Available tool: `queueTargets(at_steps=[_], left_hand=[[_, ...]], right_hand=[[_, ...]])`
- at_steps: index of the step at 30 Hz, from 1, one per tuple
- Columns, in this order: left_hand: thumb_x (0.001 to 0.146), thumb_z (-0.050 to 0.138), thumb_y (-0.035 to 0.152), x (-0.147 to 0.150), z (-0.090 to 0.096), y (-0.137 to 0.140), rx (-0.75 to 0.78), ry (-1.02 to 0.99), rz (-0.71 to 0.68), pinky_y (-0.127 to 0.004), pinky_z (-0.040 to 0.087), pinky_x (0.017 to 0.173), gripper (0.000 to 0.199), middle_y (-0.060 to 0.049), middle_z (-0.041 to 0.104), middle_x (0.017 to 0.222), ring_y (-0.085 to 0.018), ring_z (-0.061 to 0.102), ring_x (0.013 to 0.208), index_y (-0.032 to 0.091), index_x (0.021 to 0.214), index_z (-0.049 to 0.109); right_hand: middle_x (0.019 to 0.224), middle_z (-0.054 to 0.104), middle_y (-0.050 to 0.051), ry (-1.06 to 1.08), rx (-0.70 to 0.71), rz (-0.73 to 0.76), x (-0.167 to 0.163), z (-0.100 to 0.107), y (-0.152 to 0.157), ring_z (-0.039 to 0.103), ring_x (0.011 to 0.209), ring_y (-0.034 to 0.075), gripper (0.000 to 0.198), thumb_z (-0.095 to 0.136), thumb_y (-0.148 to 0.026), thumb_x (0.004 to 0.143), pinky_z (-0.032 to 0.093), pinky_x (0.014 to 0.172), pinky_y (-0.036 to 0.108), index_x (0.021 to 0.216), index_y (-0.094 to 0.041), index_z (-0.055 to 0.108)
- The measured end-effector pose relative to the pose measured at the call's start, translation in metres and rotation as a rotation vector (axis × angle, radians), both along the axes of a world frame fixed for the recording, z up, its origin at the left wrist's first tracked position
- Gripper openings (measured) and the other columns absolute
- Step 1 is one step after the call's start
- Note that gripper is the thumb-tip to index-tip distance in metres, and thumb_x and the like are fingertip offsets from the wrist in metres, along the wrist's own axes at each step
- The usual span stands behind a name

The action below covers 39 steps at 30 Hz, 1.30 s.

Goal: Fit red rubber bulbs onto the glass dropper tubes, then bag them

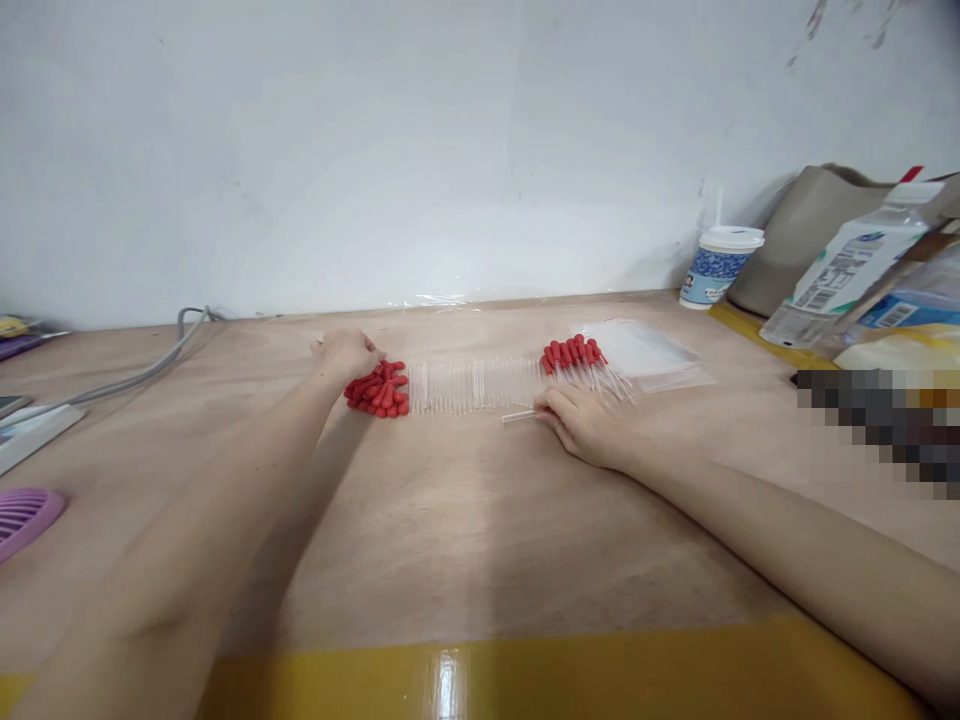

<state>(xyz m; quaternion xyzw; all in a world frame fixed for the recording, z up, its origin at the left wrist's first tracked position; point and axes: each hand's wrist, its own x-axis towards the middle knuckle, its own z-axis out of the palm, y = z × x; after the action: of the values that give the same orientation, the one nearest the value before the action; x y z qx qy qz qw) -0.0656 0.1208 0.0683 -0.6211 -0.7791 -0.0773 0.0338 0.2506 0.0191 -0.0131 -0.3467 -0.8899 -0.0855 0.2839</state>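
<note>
My left hand (349,355) is at the far edge of a pile of red rubber dropper bulbs (382,392), fingers curled together against it; what they pinch, if anything, is hidden. Between my right thumb and fingers is a thin clear glass tube (517,416), pointing left just above the table; my right hand (574,420) is closed on it. A row of clear glass tubes (465,385) lies side by side between the hands. Just beyond my right hand, several droppers with red bulbs (574,352) fitted on clear tubes lie in a bunch.
Clear plastic bags (645,350) lie under and behind the droppers. At the right stand a paper cup (718,265) with a straw, a plastic bottle (851,265) and a grey container (787,235). Grey cables (176,350) and a purple slatted object (26,520) are at the left. Yellow tape (375,685) lines the table's front edge.
</note>
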Motion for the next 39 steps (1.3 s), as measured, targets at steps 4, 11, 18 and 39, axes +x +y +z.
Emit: queueTargets(at_steps=[4, 11, 18, 39], left_hand=[[0.078, 0.049, 0.031, 0.005, 0.001, -0.007, 0.126, -0.103, -0.112, -0.034, 0.042, 0.07, 0.015, -0.007, 0.067, 0.081, -0.025, 0.06, 0.08, 0.019, 0.075, 0.058], [0.08, 0.04, 0.006, 0.044, -0.002, -0.074, 0.227, 0.243, -0.776, -0.028, 0.041, 0.06, 0.015, -0.007, 0.062, 0.079, -0.018, 0.058, 0.066, 0.015, 0.083, 0.051], [0.085, 0.041, 0.011, 0.078, -0.036, -0.121, 0.254, 0.475, -1.186, -0.029, 0.044, 0.064, 0.012, -0.008, 0.059, 0.075, -0.019, 0.057, 0.072, 0.012, 0.085, 0.054], [0.081, 0.054, 0.035, 0.081, -0.06, -0.115, 0.157, -0.503, -0.933, -0.027, 0.045, 0.066, 0.022, -0.004, 0.064, 0.08, -0.015, 0.057, 0.071, 0.018, 0.085, 0.067]], right_hand=[[0.081, 0.057, 0.008, 0.01, 0.022, 0.008, 0.0, -0.001, 0.0, 0.05, 0.075, 0.019, 0.018, 0.035, -0.019, 0.089, 0.039, 0.068, 0.03, 0.087, -0.015, 0.053], [0.088, 0.058, 0.009, -0.065, 0.084, -0.01, 0.002, -0.003, 0.0, 0.051, 0.078, 0.019, 0.026, 0.035, -0.015, 0.088, 0.039, 0.069, 0.031, 0.105, -0.016, 0.055], [0.09, 0.057, 0.009, -0.075, 0.085, -0.036, 0.001, 0.0, 0.0, 0.05, 0.078, 0.018, 0.023, 0.036, -0.018, 0.088, 0.038, 0.072, 0.031, 0.094, -0.015, 0.058], [0.08, 0.061, 0.004, 0.086, 0.038, -0.001, -0.017, -0.002, -0.015, 0.053, 0.073, 0.014, 0.02, 0.04, -0.024, 0.089, 0.031, 0.07, 0.031, 0.092, -0.016, 0.058]])
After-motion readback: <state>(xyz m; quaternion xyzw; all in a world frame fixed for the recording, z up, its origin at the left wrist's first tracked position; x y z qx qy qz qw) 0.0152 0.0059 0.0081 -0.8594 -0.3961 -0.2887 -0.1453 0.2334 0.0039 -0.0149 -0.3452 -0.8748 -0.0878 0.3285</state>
